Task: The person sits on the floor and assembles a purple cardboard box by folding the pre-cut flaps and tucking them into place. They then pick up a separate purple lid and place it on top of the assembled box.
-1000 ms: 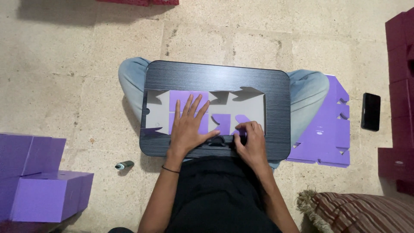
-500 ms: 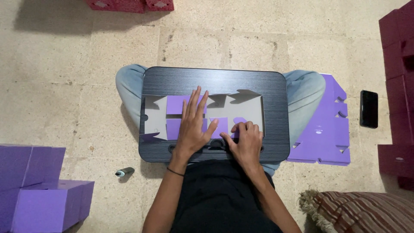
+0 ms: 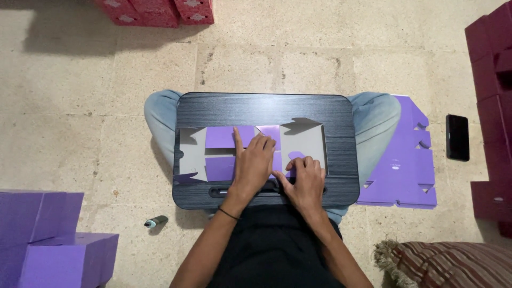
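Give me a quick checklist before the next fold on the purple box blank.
1. Left hand flat on the purple box blank: ok.
2. Right hand pressing the blank's near edge: ok.
3. Blank lies fully on the lap desk: ok.
4. Crease under the hands straight: cannot tell, hidden.
5. Spare flat blanks beside the right knee: ok.
6. Phone clear of the desk: ok.

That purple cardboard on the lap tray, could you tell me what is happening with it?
A person sits cross-legged with a dark lap tray on their knees. Both hands press a flat purple-and-grey box blank down on it: the left hand spread flat, the right hand pinching a fold. More flat purple blanks lie alongside.
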